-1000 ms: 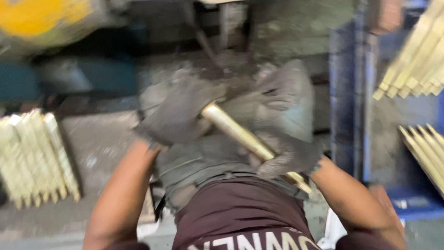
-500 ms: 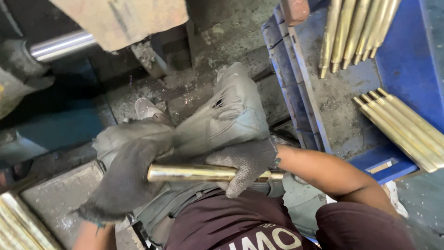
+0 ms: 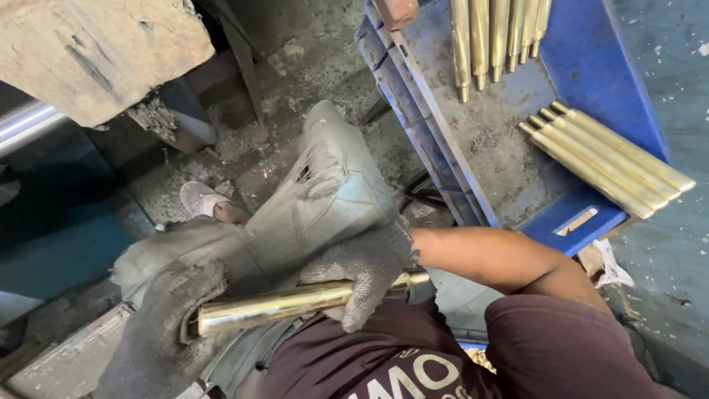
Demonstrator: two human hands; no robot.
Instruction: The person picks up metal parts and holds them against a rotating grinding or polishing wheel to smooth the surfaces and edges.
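Camera tilted | blue crate [image 3: 591, 89]: brass rods [image 3: 605, 166] | hands grip rod [image 3: 273, 307]

even daylight, sharp (dim left side)

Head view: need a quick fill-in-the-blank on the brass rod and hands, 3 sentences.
1. Both hands, the right hand and the left hand, wear grey knit ____.
2. The brass rod lies roughly ____ across the person's lap, a grip on each end.
3. More brass rods rest in a tray coloured ____.

Missing words: gloves; horizontal; blue
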